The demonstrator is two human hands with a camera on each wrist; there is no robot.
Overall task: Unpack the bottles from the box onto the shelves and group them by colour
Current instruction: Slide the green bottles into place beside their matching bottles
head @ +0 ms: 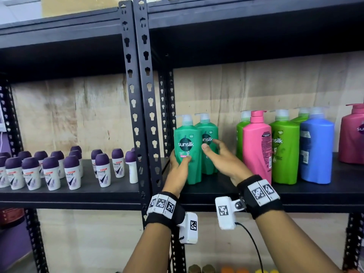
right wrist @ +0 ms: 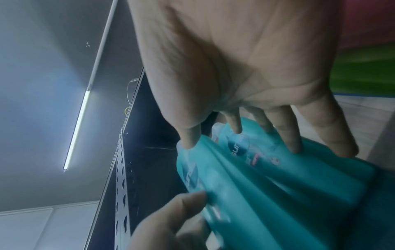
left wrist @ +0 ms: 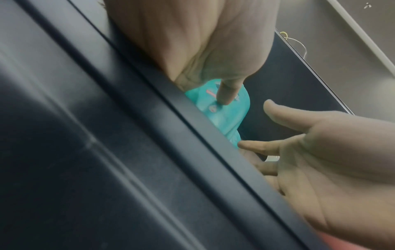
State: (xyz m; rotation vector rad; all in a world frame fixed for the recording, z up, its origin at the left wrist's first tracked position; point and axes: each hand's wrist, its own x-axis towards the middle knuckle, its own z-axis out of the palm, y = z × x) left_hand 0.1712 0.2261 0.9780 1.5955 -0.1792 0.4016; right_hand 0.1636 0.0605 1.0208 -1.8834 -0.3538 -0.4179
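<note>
Your left hand (head: 178, 166) grips the front teal-green Sunsilk bottle (head: 187, 150) low on its body, thumb across the label and fingers wrapped round its left side; the bottle stands upright at the left end of the right-hand shelf (head: 295, 191), just beside the black upright post (head: 145, 107). The left wrist view shows the same: thumb pressed on the teal label, shelf edge cutting across the frame.

Your right hand (head: 222, 156) is loose, fingers spread & holding nothing. Its fingertips (right wrist: 295, 145) sit at the face of the second teal-green bottle (head: 208, 142), which stands upright just behind & right of the first, the two touching or nearly so. Whether the fingertips press the plastic can't be told; the right wrist view is blurred.

Further right on the same shelf, well apart from the teal pair: a lime-green bottle (head: 284, 146) with a pink bottle (head: 257, 146) in front & to its left, a blue bottle (head: 316, 152) at its right, more lime-green ones behind. A dark-pink bottle (head: 352, 134) stands at the frame's right edge.

On the left-hand shelf (head: 78, 192), rows of small white roll-on deodorants (head: 52, 172) w/ purple caps, all upright. Both wrists wear black bands w/ marker tags (head: 162, 204) & white camera units.
</note>
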